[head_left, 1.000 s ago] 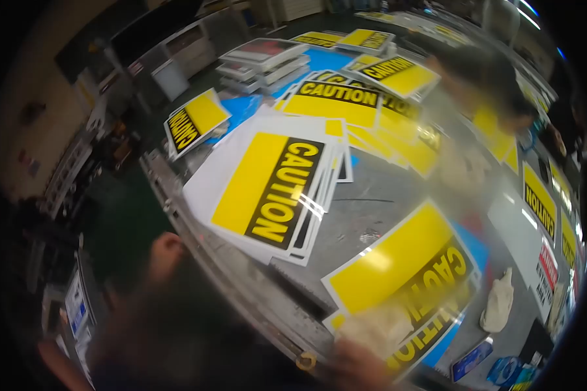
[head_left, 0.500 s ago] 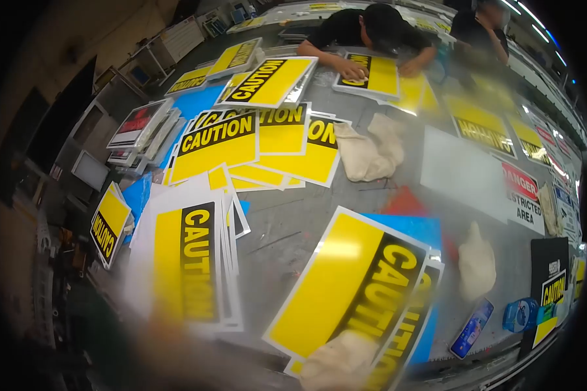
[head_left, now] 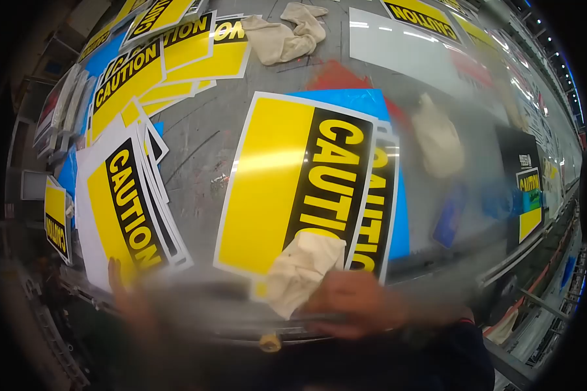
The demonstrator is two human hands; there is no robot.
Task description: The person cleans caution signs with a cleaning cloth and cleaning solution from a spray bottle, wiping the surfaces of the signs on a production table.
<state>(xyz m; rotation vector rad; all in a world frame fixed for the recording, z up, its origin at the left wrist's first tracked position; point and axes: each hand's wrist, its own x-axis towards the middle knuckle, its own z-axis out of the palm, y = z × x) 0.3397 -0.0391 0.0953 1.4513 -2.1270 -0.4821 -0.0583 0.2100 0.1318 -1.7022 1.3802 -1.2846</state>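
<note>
A yellow-and-black CAUTION sign point(head_left: 267, 176) lies slanted at the table's near side, partly over another CAUTION sign point(head_left: 373, 228) and a blue sheet point(head_left: 399, 228). A crumpled cream cloth point(head_left: 303, 270) rests across its lower edge. My right hand point(head_left: 352, 303) is closed at the cloth's right side, its fingers curled against the fabric and partly blurred. At the lower left, my left hand point(head_left: 134, 303) is smeared by motion beside the near edge of a stack of CAUTION signs point(head_left: 127, 208). Its grip cannot be made out.
More CAUTION signs point(head_left: 127, 78) lie overlapped at the far left. Another cream cloth point(head_left: 287, 32) is at the back, and one more point(head_left: 440, 140) lies to the right. A phone point(head_left: 449, 218) sits near a black panel point(head_left: 518, 156). The table's front edge runs below.
The view has tilted down and shifted right, so the people across the table are out of sight. My right hand has come into view at the cloth; my left remains blurred near the left stack.
</note>
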